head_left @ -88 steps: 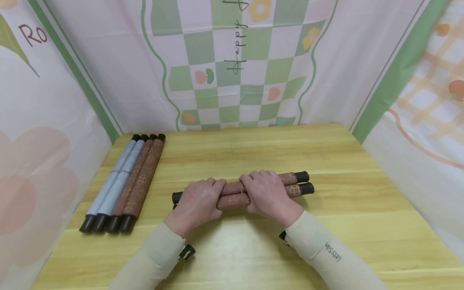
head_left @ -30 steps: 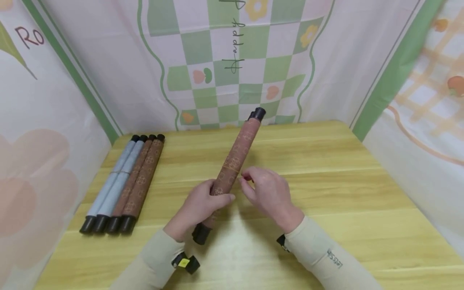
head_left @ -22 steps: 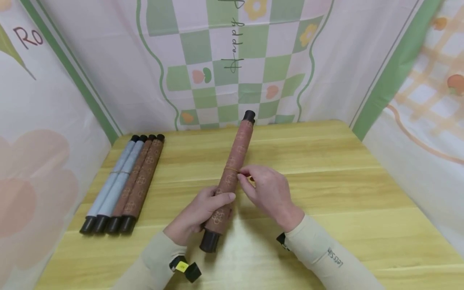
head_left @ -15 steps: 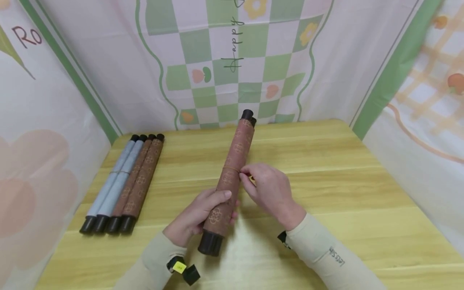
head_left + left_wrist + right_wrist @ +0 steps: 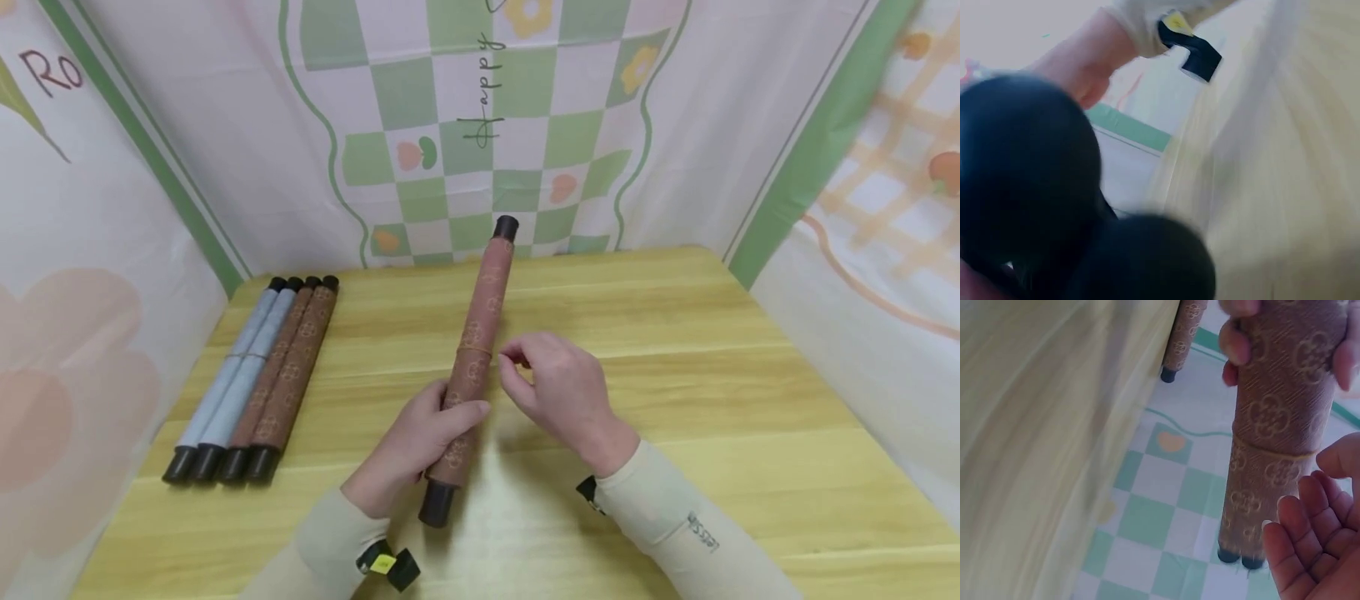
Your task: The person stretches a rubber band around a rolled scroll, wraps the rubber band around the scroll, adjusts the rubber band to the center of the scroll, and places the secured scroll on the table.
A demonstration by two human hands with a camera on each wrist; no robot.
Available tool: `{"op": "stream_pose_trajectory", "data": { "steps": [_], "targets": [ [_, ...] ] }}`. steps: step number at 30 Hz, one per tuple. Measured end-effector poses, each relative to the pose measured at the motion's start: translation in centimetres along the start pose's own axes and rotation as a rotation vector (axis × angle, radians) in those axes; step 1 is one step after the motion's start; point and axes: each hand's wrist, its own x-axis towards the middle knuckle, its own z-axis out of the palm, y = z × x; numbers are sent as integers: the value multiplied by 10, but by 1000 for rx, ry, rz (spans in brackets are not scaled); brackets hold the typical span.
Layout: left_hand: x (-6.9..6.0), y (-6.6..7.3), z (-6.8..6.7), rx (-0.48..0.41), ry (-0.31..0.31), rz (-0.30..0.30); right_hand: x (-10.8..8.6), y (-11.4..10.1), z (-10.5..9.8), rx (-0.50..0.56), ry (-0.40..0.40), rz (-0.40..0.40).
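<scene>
A pair of brown, flower-patterned scrolls (image 5: 487, 292) with black end knobs is held tilted above the table, one largely behind the other in the head view. My left hand (image 5: 420, 429) grips them near the lower end, thumb across the front. A thin tan band (image 5: 474, 350) runs round their middle; it also shows in the right wrist view. Just right of that band is my right hand (image 5: 558, 387), thumb and forefinger tips close together. No band shows stretched between them. In the right wrist view its other fingers (image 5: 1297, 525) are loosely bent beside the scrolls.
On the left of the wooden table (image 5: 675, 375) lies a row of tied rolls: pale blue scrolls (image 5: 232, 371) and brown scrolls (image 5: 296, 367), with black knobs. Patterned cloth (image 5: 517, 142) hangs behind the table and at both sides.
The scrolls, earlier lying crosswise under both hands, were raised and turned lengthwise in my left hand. Since half a second ago they rolled edge-on, and my right fingertips came slightly away from the band.
</scene>
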Motion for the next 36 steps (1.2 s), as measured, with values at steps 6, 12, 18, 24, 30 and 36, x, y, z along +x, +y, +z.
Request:
{"op": "stream_pose_trajectory", "data": {
  "steps": [6,12,18,24,30,36],
  "targets": [
    [-4,4,3,322,151,38,5,-7,1,18,5,-76],
    [-6,2,7,507,226,109,3,-13,4,-124,-21,-97],
    [-5,-1,7,606,277,150,1,-18,6,-189,-104,-50],
    [-3,-2,-1,600,247,114,-1,-13,8,-178,-107,-61],
    [0,-2,-17,651,318,111,-6,1,11,-172,-102,-45],
    [4,-2,-40,733,378,96,-10,14,8,-251,-222,26]
  ]
}}
